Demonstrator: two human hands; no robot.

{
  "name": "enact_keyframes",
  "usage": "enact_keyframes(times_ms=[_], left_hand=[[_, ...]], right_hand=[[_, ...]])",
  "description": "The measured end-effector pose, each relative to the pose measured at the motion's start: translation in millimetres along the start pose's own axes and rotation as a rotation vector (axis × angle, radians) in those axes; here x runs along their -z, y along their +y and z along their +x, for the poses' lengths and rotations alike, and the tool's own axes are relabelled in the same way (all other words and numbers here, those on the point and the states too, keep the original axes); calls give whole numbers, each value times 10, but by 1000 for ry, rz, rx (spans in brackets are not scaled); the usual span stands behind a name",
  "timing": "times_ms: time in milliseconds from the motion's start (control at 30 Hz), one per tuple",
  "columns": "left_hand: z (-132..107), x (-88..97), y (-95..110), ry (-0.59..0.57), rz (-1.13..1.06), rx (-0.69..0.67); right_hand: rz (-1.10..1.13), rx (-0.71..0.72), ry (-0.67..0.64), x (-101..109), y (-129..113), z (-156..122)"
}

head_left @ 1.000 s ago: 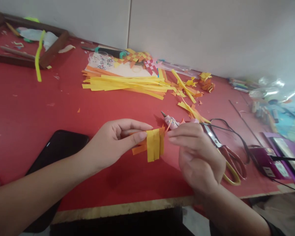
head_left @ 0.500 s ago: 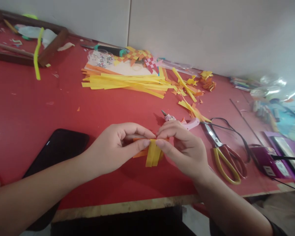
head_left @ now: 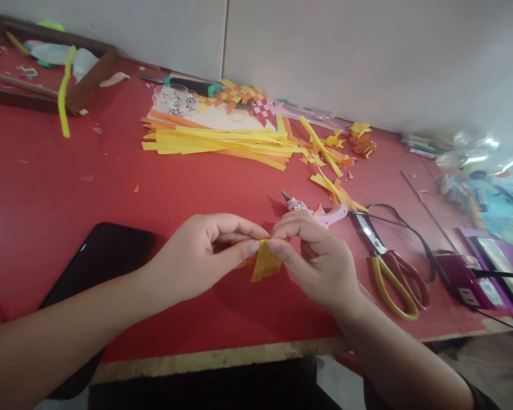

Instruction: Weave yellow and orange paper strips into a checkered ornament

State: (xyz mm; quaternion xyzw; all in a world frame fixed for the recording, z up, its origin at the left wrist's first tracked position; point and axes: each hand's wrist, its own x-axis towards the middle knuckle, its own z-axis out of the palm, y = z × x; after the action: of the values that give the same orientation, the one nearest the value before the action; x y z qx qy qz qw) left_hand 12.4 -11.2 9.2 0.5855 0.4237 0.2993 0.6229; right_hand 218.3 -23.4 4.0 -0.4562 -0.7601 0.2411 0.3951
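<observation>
Between my two hands is a small piece of yellow and orange paper strips (head_left: 266, 265), held above the front part of the red table. My left hand (head_left: 216, 242) pinches its upper left side between thumb and fingers. On the upper right side, my right hand (head_left: 314, 250) pinches it the same way, the fingertips of both hands nearly meeting. The yellow strip ends hang down below the thumbs, and orange ends show at the left. My fingers hide the piece's upper part. Just beyond my right hand lies a pink glue gun (head_left: 331, 216).
Scissors (head_left: 382, 256) with yellow and red handles lie at the right, beside a purple box (head_left: 465, 279). A black phone (head_left: 106, 250) rests at the left. Farther back are yellow paper strips (head_left: 222, 141), a woven paper fish (head_left: 264, 111) and a wooden frame (head_left: 89, 80).
The hanging yellow strip ends have tilted and look shorter. My right hand has shifted slightly left; both hands keep their pinch.
</observation>
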Motion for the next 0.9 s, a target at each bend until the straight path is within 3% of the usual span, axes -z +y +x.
enact_keyframes(times_ms=[233, 400, 600, 900], left_hand=[[2, 3, 6, 40, -4, 24], [-7, 5, 12, 64, 3, 24], [-7, -17, 4, 36, -28, -1], [-21, -5, -3, 36, 118, -65]], right_hand=[[81, 18, 17, 19, -3, -9], [7, 33, 53, 35, 22, -9], [20, 96, 32, -6, -2, 0], [66, 146, 4, -3, -20, 11]])
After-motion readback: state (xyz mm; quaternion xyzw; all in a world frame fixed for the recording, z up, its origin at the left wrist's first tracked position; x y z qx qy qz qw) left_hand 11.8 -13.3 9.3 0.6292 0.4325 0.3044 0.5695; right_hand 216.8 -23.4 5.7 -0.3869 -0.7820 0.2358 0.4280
